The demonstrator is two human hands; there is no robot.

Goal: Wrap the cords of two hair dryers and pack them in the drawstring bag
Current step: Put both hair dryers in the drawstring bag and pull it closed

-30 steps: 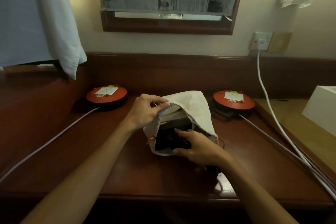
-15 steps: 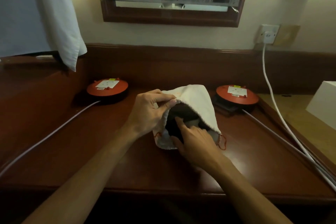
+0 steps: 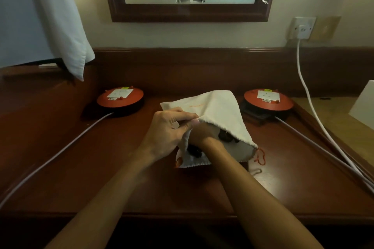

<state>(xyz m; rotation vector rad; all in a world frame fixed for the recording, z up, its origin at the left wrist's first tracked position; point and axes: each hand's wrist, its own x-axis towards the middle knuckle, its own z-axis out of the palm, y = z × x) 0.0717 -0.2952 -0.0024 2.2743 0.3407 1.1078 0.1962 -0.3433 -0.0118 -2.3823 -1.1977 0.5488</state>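
A cream drawstring bag [image 3: 217, 110] lies on the wooden desk [image 3: 101, 168], its mouth facing me. My left hand [image 3: 168, 129] pinches the upper rim of the mouth and holds it up. My right hand [image 3: 202, 131] is pushed deep inside the bag; only the wrist and back of the hand show, and its fingers are hidden. Dark hair dryer parts [image 3: 225, 135] are visible inside the mouth. The bag's red drawstring [image 3: 260, 154] trails at its right corner.
Two round orange-topped cord reels stand at the back, one on the left [image 3: 120, 98] and one on the right [image 3: 268, 100], each with a pale cable running toward me. A white cable [image 3: 303, 79] drops from a wall socket. A white cloth [image 3: 60, 26] hangs at upper left.
My right hand has gone further into the bag, from its mouth to deep inside. My left hand keeps holding the rim, and the bag has flattened somewhat.
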